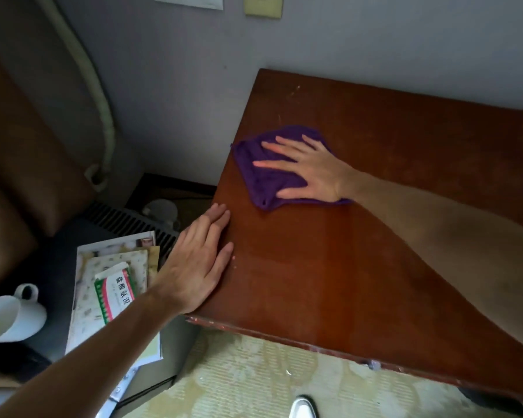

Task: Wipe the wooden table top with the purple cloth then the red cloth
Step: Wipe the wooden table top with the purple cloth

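Note:
The reddish-brown wooden table top [360, 267] fills the right half of the view, set against the wall. A purple cloth [263, 176] lies flat near its far left corner. My right hand [308, 170] presses down on the cloth with fingers spread and straight. My left hand [197, 263] rests flat on the table's left edge, fingers straight and together, holding nothing. No red cloth is in view.
To the left of the table, a lower dark surface holds papers [115, 267], a green and red box [115, 294] and a white cup [9, 315]. A brown chair [21, 164] stands at far left. Patterned floor [254, 378] and a white shoe [304, 407] lie below.

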`<state>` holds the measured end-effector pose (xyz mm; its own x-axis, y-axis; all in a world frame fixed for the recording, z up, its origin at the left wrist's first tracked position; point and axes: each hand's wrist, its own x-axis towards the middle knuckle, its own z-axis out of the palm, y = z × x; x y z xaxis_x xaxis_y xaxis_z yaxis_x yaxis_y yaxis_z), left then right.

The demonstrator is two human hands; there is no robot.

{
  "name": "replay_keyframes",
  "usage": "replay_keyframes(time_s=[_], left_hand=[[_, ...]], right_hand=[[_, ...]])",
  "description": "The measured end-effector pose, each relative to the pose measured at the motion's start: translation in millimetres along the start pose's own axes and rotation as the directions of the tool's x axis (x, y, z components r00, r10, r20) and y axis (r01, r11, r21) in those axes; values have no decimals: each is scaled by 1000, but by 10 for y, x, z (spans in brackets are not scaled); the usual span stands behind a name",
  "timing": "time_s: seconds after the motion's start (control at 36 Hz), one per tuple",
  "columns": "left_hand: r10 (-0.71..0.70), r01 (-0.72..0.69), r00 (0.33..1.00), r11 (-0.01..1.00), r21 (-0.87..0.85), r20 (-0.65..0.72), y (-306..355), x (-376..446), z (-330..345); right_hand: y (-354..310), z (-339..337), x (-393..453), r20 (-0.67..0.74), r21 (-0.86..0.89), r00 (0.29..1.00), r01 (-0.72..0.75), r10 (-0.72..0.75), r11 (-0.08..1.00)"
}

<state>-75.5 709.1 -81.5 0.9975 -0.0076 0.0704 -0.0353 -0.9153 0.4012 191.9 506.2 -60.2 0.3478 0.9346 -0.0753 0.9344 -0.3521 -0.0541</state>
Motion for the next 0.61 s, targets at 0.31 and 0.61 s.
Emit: replay_keyframes(time_s=[0.31, 0.61], left_hand=[[-45, 46, 999, 992, -121, 9, 55, 24, -45], [-49, 47, 999, 988, -145, -9, 48, 33, -41]], right_hand=[[1230, -160, 1078, -51, 134, 941, -326, 335, 936], [1148, -138, 1227, -47, 146, 869, -482, 493, 864]])
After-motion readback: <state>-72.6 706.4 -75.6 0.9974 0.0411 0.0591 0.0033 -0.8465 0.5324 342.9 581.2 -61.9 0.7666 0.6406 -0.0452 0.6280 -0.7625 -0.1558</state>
